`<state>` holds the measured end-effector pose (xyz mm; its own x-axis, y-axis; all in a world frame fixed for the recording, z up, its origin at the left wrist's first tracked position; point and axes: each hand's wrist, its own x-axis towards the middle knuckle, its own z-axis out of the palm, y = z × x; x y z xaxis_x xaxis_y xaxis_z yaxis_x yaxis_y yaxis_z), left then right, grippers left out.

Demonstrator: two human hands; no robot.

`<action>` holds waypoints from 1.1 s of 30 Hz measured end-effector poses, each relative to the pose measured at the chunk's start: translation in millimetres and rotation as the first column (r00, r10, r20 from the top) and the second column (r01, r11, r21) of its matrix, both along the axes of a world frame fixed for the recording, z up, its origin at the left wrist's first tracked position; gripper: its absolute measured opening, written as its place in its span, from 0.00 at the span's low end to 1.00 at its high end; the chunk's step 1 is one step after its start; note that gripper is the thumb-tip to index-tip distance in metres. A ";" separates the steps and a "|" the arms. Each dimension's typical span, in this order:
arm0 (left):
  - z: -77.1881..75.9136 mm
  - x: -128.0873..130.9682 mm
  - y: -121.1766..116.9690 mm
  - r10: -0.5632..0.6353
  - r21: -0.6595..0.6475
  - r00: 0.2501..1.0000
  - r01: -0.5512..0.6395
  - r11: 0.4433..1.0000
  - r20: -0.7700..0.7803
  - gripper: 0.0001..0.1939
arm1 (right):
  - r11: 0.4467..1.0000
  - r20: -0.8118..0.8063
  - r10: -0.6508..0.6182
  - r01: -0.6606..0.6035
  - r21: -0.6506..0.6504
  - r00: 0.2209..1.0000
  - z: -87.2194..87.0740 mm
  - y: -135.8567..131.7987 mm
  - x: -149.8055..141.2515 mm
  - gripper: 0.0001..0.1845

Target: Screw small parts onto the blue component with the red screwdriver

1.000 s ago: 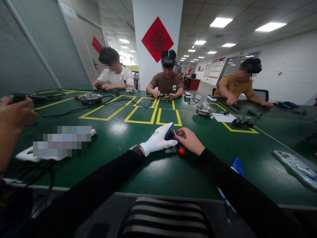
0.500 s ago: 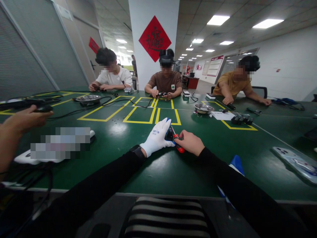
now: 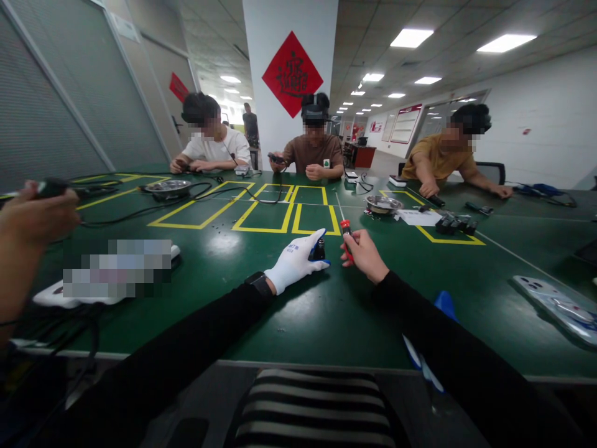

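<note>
White-gloved left hand [image 3: 295, 264] pinches a small black part [image 3: 319, 251] on the green table [image 3: 280, 311], bare right hand [image 3: 366, 255] grips a red-handled screwdriver [image 3: 346, 235] upright beside it.

I wear long black sleeves on both arms, running from the near edge out to my wrists. My left hand [image 3: 295, 263] is covered by a white knit glove with small blue print on its back and blue at the fingertips, and a dark watch band sits at that wrist. My right hand [image 3: 366, 255] is bare.
</note>
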<state>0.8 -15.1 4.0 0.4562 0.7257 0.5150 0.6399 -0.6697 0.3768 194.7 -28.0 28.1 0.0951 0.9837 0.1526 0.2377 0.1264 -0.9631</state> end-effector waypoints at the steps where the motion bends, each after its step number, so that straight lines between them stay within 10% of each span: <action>1: 0.9 0.3 -1.0 0.006 -0.019 1.000 -0.006 1.000 0.008 0.43 | 0.999 -0.222 0.033 -0.030 0.016 0.974 2.6 0.7 0.0 0.13; 5: 2.0 1.4 -3.3 0.012 -0.071 0.999 -0.009 0.997 0.050 0.41 | 0.992 -0.779 0.089 -0.126 0.013 0.620 13.3 3.1 5.9 0.15; 11: 1.8 1.4 -2.0 -0.026 -0.098 0.992 0.039 0.994 0.125 0.42 | 0.973 -0.923 0.131 -0.224 0.050 0.361 22.3 3.5 16.0 0.07; 18: 1.8 0.6 7.8 -0.137 -0.095 0.859 0.211 0.973 0.494 0.46 | 0.978 -0.936 0.089 -0.209 0.018 0.339 23.5 -0.2 14.8 0.10; 25: -3.2 2.0 27.4 -0.030 -0.167 0.424 0.421 0.892 0.905 0.41 | 0.964 -0.925 0.147 -0.259 0.055 0.352 23.7 0.5 14.2 0.10; 33: 2.4 -0.4 24.7 0.010 -0.196 0.454 0.366 0.910 0.891 0.32 | 0.960 -0.911 0.163 -0.275 0.058 0.379 20.0 2.6 11.3 0.07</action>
